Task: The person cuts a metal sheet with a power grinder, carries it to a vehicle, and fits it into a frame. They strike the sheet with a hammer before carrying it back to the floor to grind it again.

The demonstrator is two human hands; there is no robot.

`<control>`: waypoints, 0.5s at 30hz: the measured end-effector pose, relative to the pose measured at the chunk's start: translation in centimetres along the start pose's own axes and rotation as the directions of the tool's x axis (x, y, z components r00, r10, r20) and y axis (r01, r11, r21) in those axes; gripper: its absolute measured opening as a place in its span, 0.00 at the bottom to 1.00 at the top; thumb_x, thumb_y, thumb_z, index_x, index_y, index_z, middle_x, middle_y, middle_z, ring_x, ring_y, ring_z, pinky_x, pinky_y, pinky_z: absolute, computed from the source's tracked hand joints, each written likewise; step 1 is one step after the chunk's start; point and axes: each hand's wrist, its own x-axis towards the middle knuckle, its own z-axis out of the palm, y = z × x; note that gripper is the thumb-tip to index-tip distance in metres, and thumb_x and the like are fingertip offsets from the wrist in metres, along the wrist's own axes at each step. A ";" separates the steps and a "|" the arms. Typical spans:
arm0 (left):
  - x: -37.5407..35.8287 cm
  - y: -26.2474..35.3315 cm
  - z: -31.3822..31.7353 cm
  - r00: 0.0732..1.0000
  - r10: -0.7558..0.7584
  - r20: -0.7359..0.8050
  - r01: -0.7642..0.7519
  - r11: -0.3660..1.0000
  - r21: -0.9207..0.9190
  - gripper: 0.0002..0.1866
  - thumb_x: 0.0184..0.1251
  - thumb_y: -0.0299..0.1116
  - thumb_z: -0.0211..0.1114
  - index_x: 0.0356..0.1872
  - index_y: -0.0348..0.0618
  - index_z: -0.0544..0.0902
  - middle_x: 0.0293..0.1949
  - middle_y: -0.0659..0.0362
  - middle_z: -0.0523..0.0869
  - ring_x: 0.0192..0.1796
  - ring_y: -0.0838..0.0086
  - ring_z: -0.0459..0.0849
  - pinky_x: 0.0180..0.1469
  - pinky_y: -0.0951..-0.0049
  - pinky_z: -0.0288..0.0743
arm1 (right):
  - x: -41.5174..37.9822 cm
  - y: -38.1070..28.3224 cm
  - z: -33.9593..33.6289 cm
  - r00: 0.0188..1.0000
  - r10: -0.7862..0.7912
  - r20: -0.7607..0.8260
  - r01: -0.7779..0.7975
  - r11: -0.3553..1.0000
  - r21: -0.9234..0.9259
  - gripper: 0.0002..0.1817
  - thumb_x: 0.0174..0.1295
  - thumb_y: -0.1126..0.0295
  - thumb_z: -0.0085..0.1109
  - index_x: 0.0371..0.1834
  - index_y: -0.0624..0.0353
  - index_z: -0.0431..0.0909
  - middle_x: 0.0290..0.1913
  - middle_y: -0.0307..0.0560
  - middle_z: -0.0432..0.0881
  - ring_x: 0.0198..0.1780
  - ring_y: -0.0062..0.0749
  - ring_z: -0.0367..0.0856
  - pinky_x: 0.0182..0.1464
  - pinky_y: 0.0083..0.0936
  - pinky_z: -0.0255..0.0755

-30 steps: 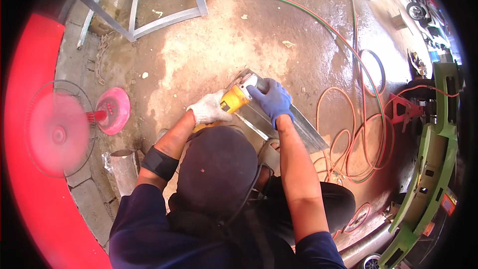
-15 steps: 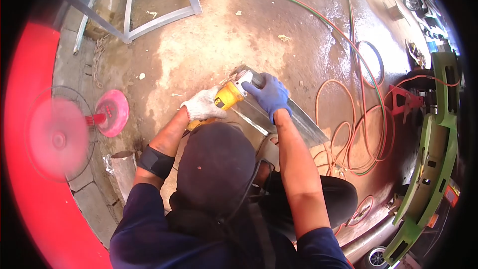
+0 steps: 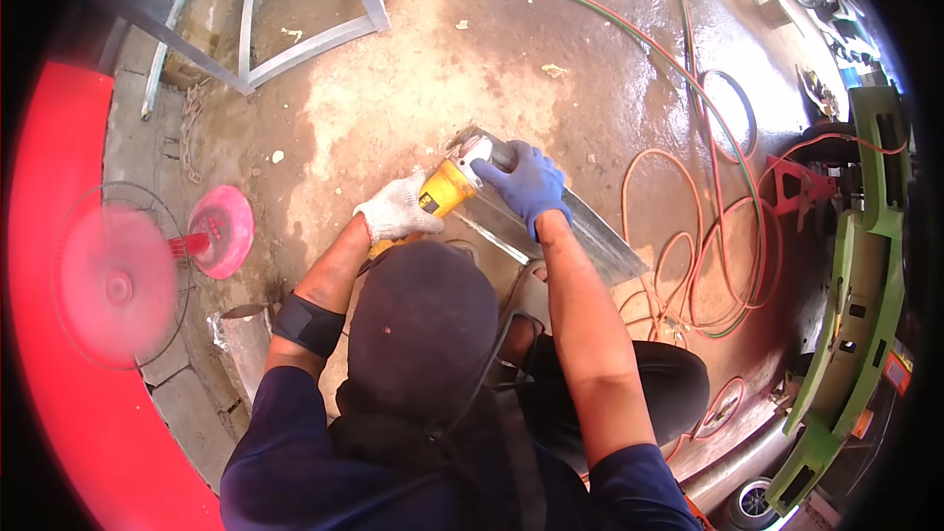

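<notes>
A yellow angle grinder [image 3: 447,189] lies diagonally in front of me, its pale metal head pointing up and right. My left hand [image 3: 398,208], in a white knitted glove, is closed around the grinder's body. In a blue glove, my right hand [image 3: 529,185] is closed beside the grinder's head, with the thumb against it; the undersides of its fingers are hidden. Beneath both lies a long grey metal piece [image 3: 600,244], running down to the right near my foot. The grinder's disc cannot be made out clearly.
Left of me stands a red fan [image 3: 118,285] with blurred blades and a round base [image 3: 224,231]. A grey metal frame [image 3: 320,44] is at the upper left. Orange hoses [image 3: 649,177] coil on the right, near a green bumper-like part [image 3: 836,334]. Wet concrete floor [image 3: 433,69] spreads ahead.
The view has shifted slightly. Both hands stay at the grinder with almost no movement, and the metal piece keeps its place beneath them.
</notes>
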 end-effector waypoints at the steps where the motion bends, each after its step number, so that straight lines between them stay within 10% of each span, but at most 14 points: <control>1: 0.1 -0.3 0.2 1.000 -0.003 -0.001 0.003 1.000 0.001 0.35 0.44 0.48 0.80 0.49 0.35 0.77 0.36 0.45 0.87 0.36 0.58 0.89 0.39 0.61 0.82 | 0.0 0.0 -0.1 1.000 -0.001 0.002 0.001 1.000 0.002 0.49 0.52 0.26 0.64 0.68 0.54 0.78 0.63 0.55 0.81 0.66 0.50 0.77 0.69 0.46 0.65; 15: -0.3 1.4 -0.9 0.990 -0.107 0.091 0.107 0.994 0.000 0.43 0.41 0.47 0.80 0.62 0.37 0.77 0.47 0.42 0.88 0.50 0.52 0.88 0.55 0.59 0.80 | -0.1 -0.2 -0.3 0.999 0.010 0.034 -0.010 1.000 0.003 0.49 0.52 0.26 0.63 0.67 0.54 0.78 0.63 0.55 0.81 0.66 0.50 0.77 0.70 0.45 0.65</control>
